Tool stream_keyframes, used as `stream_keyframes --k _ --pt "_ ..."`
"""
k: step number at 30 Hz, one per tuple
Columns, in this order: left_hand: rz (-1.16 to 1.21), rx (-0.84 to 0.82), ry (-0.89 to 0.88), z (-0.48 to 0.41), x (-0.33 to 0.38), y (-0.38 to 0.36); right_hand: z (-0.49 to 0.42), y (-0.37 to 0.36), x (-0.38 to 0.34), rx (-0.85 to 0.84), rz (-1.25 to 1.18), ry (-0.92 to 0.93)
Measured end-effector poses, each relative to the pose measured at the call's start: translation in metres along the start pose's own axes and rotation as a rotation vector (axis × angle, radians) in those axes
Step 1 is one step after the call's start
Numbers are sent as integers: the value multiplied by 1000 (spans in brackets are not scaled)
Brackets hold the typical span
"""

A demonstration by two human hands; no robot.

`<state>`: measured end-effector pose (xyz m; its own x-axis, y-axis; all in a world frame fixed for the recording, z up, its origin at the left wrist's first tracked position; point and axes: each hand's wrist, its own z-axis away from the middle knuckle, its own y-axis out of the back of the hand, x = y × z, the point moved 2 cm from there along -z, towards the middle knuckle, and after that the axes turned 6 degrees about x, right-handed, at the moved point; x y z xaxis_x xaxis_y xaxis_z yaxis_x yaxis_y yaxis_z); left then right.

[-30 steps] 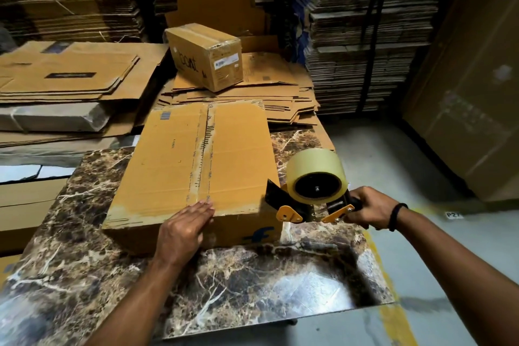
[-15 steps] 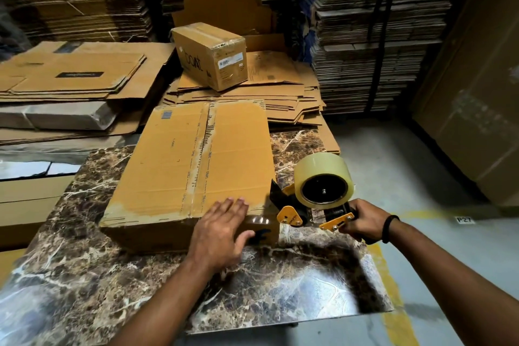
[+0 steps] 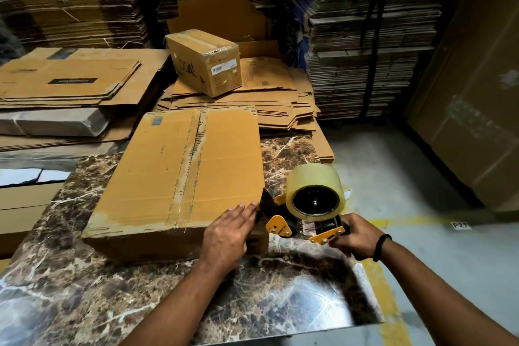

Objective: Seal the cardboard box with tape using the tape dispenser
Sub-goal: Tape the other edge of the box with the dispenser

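Fingers (image 3: pixel 341 236) half hidden behind dispenser (image 3: pixel 307 211)

Tan cardboard box (image 3: pixel 179 177), brown-veined marble table (image 3: pixel 252 303)

desk (image 3: pixel 280 303): brown marble top, glossy | floor (image 3: pixel 407 177): grey concrete, yellow line, "P27" marker (image 3: pixel 459 225) | behind: flattened cardboard stacks (image 3: pixel 365 36) rose high | small sealed box (image 3: pixel 205 62) sat on flat sheets | light: dim
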<state>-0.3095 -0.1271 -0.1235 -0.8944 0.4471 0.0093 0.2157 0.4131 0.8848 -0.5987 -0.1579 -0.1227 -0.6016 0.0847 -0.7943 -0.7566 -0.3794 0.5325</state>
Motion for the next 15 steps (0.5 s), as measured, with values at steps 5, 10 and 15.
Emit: stream_keyframes --k 5,10,15 --pt "72 -63 35 -2 -1 1 2 -2 6 2 -30 -24" --pt "109 -86 48 -2 -1 4 3 5 -1 -9 7 -11" --pt "126 -84 68 -3 -1 3 3 8 -3 -31 15 -8"
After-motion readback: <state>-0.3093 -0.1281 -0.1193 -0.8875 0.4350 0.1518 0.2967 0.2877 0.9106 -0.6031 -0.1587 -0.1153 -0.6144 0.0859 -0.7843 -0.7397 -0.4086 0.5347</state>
